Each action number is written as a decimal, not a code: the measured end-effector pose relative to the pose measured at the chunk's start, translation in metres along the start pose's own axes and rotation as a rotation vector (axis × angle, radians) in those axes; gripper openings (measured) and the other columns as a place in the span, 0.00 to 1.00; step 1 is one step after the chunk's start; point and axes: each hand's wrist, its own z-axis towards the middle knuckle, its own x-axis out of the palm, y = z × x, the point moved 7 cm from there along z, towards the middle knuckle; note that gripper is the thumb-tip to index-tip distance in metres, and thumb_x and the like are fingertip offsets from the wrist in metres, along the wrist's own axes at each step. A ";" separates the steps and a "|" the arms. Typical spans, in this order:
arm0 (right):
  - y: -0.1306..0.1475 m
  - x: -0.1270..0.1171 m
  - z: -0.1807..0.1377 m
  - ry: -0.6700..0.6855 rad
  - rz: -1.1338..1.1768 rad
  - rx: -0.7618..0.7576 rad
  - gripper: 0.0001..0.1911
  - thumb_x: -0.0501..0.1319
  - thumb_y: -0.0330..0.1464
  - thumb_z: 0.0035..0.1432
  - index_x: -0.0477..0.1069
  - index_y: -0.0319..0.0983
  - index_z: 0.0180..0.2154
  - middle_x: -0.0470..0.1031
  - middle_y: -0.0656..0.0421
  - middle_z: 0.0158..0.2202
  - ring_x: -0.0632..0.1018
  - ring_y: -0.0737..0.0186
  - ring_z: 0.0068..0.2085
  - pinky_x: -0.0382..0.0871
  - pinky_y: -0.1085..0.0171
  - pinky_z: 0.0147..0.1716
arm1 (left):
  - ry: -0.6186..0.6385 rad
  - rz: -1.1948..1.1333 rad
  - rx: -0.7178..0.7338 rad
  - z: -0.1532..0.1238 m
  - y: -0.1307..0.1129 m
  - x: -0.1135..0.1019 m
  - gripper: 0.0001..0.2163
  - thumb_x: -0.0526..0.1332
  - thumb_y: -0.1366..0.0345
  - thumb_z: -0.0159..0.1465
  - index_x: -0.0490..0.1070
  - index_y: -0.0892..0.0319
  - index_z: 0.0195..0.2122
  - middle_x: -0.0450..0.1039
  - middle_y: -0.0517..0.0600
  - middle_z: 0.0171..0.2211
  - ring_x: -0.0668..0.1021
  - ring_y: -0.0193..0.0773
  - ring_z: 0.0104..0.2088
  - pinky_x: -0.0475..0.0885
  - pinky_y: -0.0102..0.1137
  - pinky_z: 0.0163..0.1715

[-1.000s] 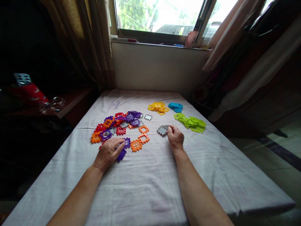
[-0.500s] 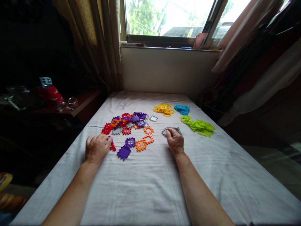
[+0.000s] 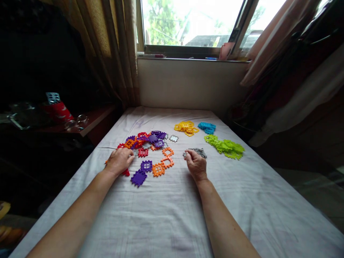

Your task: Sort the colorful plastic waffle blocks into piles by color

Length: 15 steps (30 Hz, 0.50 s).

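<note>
My left hand (image 3: 119,160) lies palm down over the near left side of a mixed pile of toothed plastic building tiles. Its fingers are loosely spread and bent downward beside a mostly covered grey tile, and red and orange tiles show around it. My right hand (image 3: 197,165) is closed, thumb and fingers drawn together, at the front of a small heap of grey tiles (image 3: 200,153); whatever sits in its fingertips is hidden. Between the hands lie a purple solid tile (image 3: 139,178), a purple window tile (image 3: 146,166) and an orange window tile (image 3: 158,169).
Beyond my right hand are heaps of yellow tiles (image 3: 186,127), blue tiles (image 3: 206,127) and lime-green tiles (image 3: 225,147). A single pale grey tile (image 3: 173,138) lies beside the mixed pile. To the left, a dark side table (image 3: 92,123) holds a red container (image 3: 57,111) and glasses.
My left hand has moved right and farther forward onto the mixed pile. My right hand stays at the grey heap, with the fingers slightly shifted. The view has tilted up a little.
</note>
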 end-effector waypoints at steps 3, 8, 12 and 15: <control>0.011 0.007 -0.004 0.027 0.009 -0.030 0.17 0.54 0.39 0.61 0.80 0.41 0.39 0.81 0.57 0.26 0.81 0.60 0.30 0.72 0.65 0.34 | 0.018 -0.287 0.028 -0.008 0.000 -0.004 0.14 0.53 0.54 0.63 0.76 0.53 0.37 0.80 0.50 0.39 0.78 0.42 0.40 0.69 0.35 0.44; 0.045 0.037 -0.022 0.204 0.112 -0.141 0.15 0.59 0.37 0.59 0.78 0.42 0.45 0.82 0.57 0.34 0.79 0.63 0.32 0.73 0.65 0.37 | -0.041 -0.678 -0.081 -0.016 -0.009 0.002 0.21 0.53 0.45 0.61 0.75 0.56 0.39 0.78 0.48 0.32 0.77 0.40 0.34 0.70 0.33 0.37; 0.064 0.062 -0.038 0.346 0.304 -0.131 0.21 0.62 0.40 0.57 0.75 0.42 0.51 0.81 0.55 0.42 0.79 0.64 0.33 0.74 0.65 0.36 | -0.049 -0.923 -0.030 -0.017 -0.042 0.014 0.25 0.56 0.40 0.58 0.75 0.58 0.37 0.77 0.48 0.31 0.76 0.39 0.33 0.71 0.32 0.36; 0.067 0.071 -0.042 0.382 0.411 -0.067 0.17 0.60 0.42 0.58 0.77 0.41 0.45 0.80 0.59 0.34 0.77 0.66 0.29 0.72 0.67 0.31 | -0.003 -1.009 0.013 -0.014 -0.067 0.022 0.25 0.57 0.40 0.58 0.75 0.58 0.36 0.77 0.48 0.31 0.76 0.38 0.33 0.72 0.32 0.36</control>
